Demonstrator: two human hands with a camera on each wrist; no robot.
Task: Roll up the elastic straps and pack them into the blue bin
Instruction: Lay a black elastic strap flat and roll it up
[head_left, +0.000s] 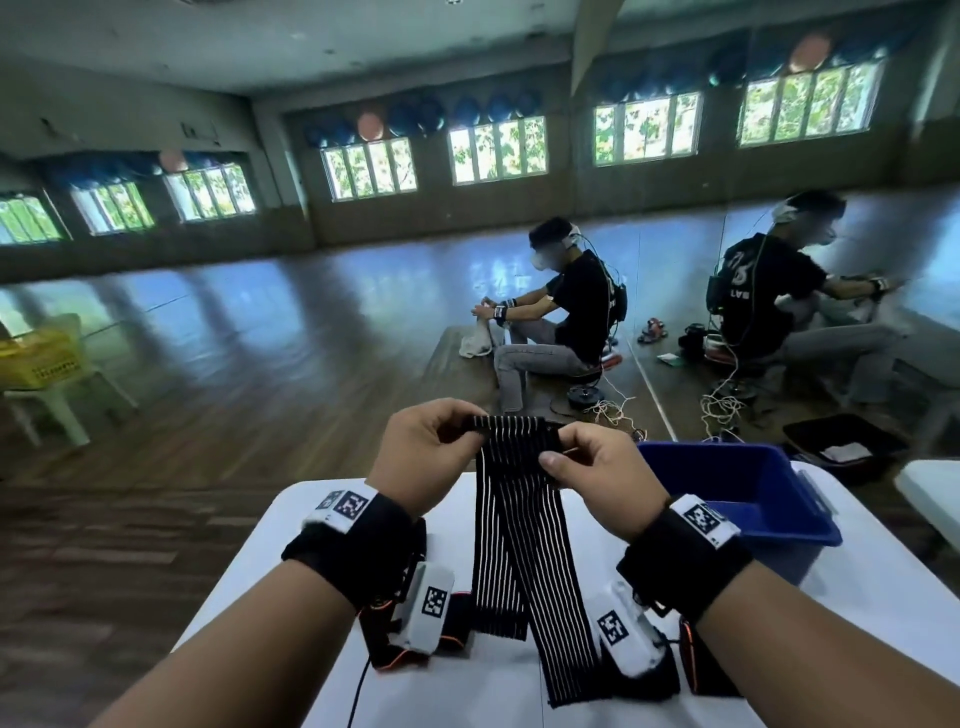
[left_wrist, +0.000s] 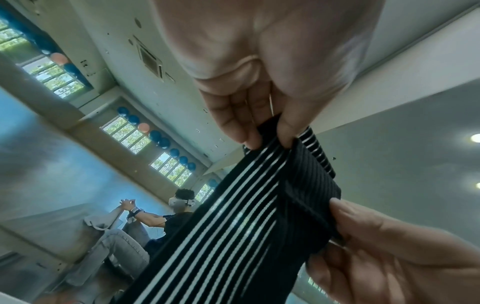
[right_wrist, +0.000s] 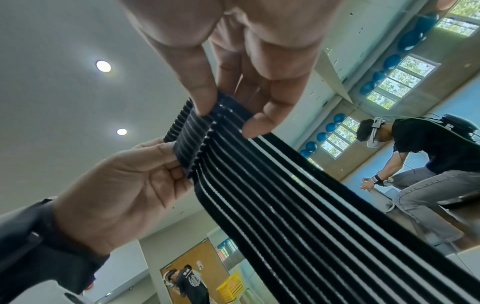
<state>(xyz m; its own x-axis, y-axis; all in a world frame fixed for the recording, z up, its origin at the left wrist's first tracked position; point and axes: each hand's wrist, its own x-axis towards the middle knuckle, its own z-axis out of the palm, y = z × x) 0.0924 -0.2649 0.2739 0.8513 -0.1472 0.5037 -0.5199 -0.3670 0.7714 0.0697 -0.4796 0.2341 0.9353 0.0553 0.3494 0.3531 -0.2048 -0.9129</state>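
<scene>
A black elastic strap (head_left: 511, 519) with thin white stripes hangs from both hands above the white table (head_left: 857, 597). Its top end is folded over into a short band. My left hand (head_left: 462, 434) pinches the band's left edge and my right hand (head_left: 558, 449) pinches its right edge. The strap's two lower lengths trail down onto the table between my wrists. In the left wrist view my left hand (left_wrist: 267, 142) grips the strap (left_wrist: 246, 226) at the fold. In the right wrist view my right hand (right_wrist: 226, 121) holds the folded end of the strap (right_wrist: 285, 205). The blue bin (head_left: 769, 530) stands to the right on the table.
A person (head_left: 566, 317) sits on the wooden floor beyond the table, beside a wall mirror. A black tray (head_left: 841, 441) and loose cords (head_left: 722, 410) lie on the floor at the right. A yellow crate (head_left: 36, 358) rests on a white chair at far left.
</scene>
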